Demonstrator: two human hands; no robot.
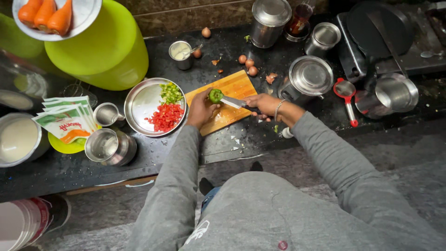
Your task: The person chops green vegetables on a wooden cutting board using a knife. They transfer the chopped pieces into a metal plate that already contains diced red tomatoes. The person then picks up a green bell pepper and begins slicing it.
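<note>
My left hand (201, 109) holds a green capsicum (215, 95) down on a wooden cutting board (237, 86). My right hand (264, 104) grips a knife (233, 102) by its dark handle, and the blade tip touches the capsicum. Just left of the board a round steel plate (141, 104) carries chopped green pieces (170, 92) and chopped red pieces (166, 116).
On the black counter: steel cups and pots (110, 146), several small onions (247, 63), a red strainer (346, 93), packets on a green plate (65, 122), a large green container (109, 51), a plate of carrots (46, 16), a stove with a flat pan (378, 30) at right.
</note>
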